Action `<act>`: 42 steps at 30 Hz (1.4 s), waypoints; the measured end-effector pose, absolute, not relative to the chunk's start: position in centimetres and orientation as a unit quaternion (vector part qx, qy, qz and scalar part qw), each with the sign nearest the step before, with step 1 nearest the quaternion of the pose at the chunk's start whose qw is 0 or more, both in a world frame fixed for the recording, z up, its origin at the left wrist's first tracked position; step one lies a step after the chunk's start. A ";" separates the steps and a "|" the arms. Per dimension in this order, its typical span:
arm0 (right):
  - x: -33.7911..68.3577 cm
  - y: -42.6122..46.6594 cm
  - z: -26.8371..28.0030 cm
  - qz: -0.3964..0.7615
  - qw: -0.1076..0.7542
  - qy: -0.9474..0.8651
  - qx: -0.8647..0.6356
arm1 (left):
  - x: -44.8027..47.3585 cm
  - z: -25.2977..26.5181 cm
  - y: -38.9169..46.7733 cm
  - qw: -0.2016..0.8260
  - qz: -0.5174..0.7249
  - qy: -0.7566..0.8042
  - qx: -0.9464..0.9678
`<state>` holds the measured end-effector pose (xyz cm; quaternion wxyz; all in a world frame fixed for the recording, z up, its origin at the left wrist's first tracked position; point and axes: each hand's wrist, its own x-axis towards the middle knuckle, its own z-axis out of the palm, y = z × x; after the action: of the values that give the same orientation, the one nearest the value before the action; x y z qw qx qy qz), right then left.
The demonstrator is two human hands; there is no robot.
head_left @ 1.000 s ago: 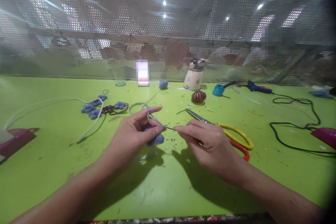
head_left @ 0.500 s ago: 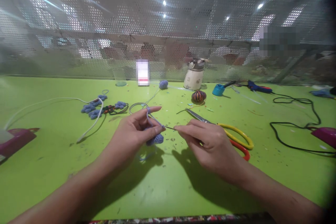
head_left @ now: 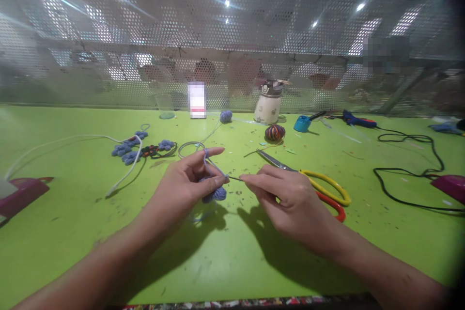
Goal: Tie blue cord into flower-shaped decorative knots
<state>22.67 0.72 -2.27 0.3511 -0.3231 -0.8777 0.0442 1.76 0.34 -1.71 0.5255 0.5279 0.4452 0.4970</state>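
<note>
Above the middle of the desk [head_left: 225, 271], a violet yarn piece [head_left: 218, 194] is under work; judged best practice is even tension on the strand [head_left: 217, 166] and short, controlled strokes of the thin tool [head_left: 234, 178], probably a hook. The left hand [head_left: 192, 174], at 10 o'clock of the piece, pinches it, index finger extended and wrapped by yarn. The right hand [head_left: 285, 193], at 3 o'clock, grips the tool. The 2 hands are apart.
</note>
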 end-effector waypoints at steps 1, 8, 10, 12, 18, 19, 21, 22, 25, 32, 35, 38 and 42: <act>22.7 0.7 -2.3 0.044 0.350 -0.878 -0.323 | 1.7 -1.7 0.4 0.525 0.497 0.445 0.528; 22.8 0.7 -2.3 0.032 0.347 -0.880 -0.323 | 1.7 -1.7 0.4 0.523 0.500 0.445 0.528; 22.8 0.7 -2.3 0.033 0.345 -0.881 -0.322 | 1.8 -1.6 0.3 0.522 0.497 0.448 0.529; 22.8 0.7 -2.3 0.037 0.346 -0.880 -0.322 | 1.8 -1.6 0.3 0.521 0.494 0.451 0.530; 22.7 0.8 -2.2 0.048 0.358 -0.869 -0.340 | 1.7 -1.6 0.4 0.528 0.495 0.447 0.527; 22.7 0.8 -2.1 0.049 0.366 -0.865 -0.341 | 1.7 -1.6 0.4 0.526 0.495 0.448 0.527; 22.7 0.7 -2.1 0.052 0.378 -0.860 -0.338 | 1.7 -1.6 0.4 0.522 0.496 0.452 0.526; 22.7 0.6 -2.1 0.054 0.378 -0.862 -0.334 | 1.7 -1.6 0.4 0.521 0.497 0.454 0.524; 22.7 0.4 -2.1 0.054 0.360 -0.872 -0.327 | 1.8 -1.6 0.4 0.523 0.498 0.454 0.522; 22.7 0.4 -2.2 0.038 0.353 -0.876 -0.326 | 1.7 -1.8 0.5 0.523 0.501 0.449 0.524; 22.7 0.4 -2.3 0.031 0.350 -0.877 -0.327 | 1.7 -1.8 0.5 0.532 0.504 0.442 0.517; 22.7 0.4 -2.3 0.035 0.356 -0.874 -0.330 | 1.7 -1.8 0.5 0.539 0.504 0.437 0.515; 22.6 0.5 -2.1 0.024 0.404 -0.849 -0.339 | 1.7 -2.0 0.6 0.536 0.507 0.445 0.508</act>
<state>22.56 0.53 -2.08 0.4045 -0.3394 -0.8489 0.0241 1.65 0.60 -1.97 0.5359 0.5079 0.4448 0.5069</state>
